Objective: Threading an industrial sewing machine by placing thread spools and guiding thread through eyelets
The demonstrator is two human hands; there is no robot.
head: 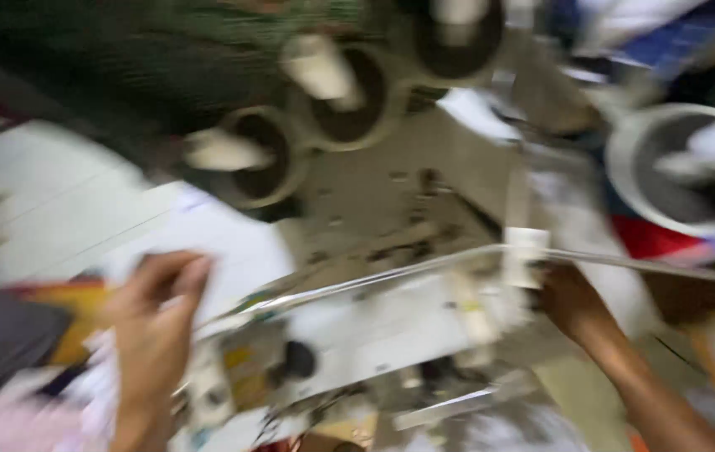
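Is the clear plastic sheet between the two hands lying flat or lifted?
Lifted. The clear plastic sheet runs as a raised, slanted edge from the left hand to the right hand. Blur hides the grip.

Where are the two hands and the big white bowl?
left hand point(155, 322), head view, on the back of the hand.
right hand point(568, 301), head view, on the back of the hand.
white bowl point(625, 172), head view, on its left rim.

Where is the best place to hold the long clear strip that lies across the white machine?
Probably at its two ends, one from each side. The clear strip is long, thin and slanted, so a middle grip might let it sag. The left hand and right hand are already near its ends; the blur hides any contact.
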